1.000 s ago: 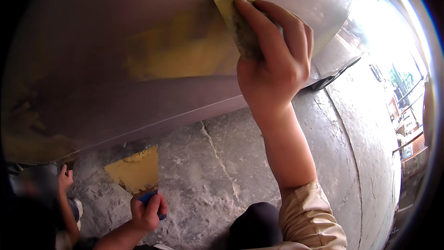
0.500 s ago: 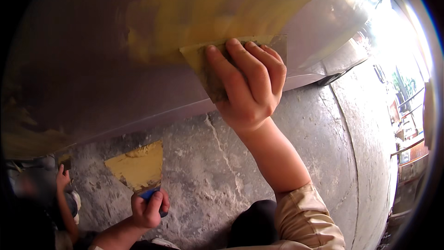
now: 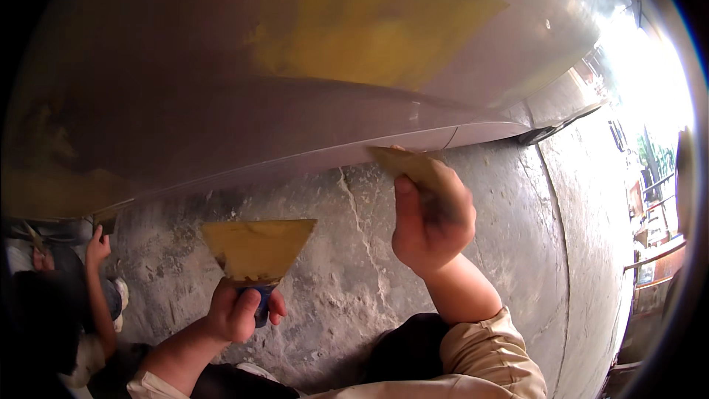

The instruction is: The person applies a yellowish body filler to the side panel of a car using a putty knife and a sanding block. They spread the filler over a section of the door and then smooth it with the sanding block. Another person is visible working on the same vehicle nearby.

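My left hand (image 3: 235,312) grips the blue handle of a wide putty knife (image 3: 258,245), whose flared blade is coated with yellow filler and points away from me. My right hand (image 3: 434,225) pinches a thin, flat spreader (image 3: 410,167) between thumb and fingers. That spreader is tilted, smeared by motion, and apart from the panel above it. Across the upper view spreads a greyish car body panel (image 3: 207,122). On it lies a broad, smooth patch of yellow filler (image 3: 384,22). The two tools do not touch each other.
At the lower left a co-worker crouches, one hand (image 3: 96,250) holding a small flat tool near the panel's lower edge. Cracked concrete floor (image 3: 325,325) runs beneath the car. A wheel (image 3: 543,133) shows at the right, with cluttered shelving (image 3: 653,281) at the far right.
My right hand has left the filler patch and come down toward me, turning the spreader. The left hand's putty knife has shifted slightly right and straightened. More of the patch shows.
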Demonstrator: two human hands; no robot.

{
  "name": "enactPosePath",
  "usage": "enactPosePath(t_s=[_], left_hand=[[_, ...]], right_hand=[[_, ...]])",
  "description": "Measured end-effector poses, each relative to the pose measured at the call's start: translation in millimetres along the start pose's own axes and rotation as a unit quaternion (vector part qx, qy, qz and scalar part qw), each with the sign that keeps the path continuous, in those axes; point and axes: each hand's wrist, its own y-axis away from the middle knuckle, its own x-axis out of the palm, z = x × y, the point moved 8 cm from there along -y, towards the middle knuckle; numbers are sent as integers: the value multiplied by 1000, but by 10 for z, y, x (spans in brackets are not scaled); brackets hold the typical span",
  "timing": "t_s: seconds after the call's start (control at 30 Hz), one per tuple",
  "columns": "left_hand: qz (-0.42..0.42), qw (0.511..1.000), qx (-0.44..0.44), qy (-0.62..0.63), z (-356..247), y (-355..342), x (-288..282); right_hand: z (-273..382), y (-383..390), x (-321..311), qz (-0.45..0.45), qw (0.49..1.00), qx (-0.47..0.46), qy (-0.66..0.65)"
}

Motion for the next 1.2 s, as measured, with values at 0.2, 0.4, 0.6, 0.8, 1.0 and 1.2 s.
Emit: enactPosePath(t_s=[0.2, 0.4, 0.6, 0.8, 1.0, 1.2], left_hand=[[103, 990, -41, -83, 108, -44, 36], [93, 987, -20, -130, 134, -79, -112], [96, 989, -11, -113, 38, -82, -155], [125, 989, -59, -51, 53, -67, -89], [89, 991, -92, -45, 152, -60, -160], [22, 997, -77, -11, 4, -35, -279]], right_hand=[[55, 170, 265, 148, 935, 166, -275], [249, 135, 464, 298, 936, -5, -188], [-15, 385, 441, 440, 888, 61, -119], [-281, 369, 219, 246, 937, 223, -111], [-82, 356, 312, 318, 902, 219, -193], [-72, -200, -89, 174, 983, 35, 53]])
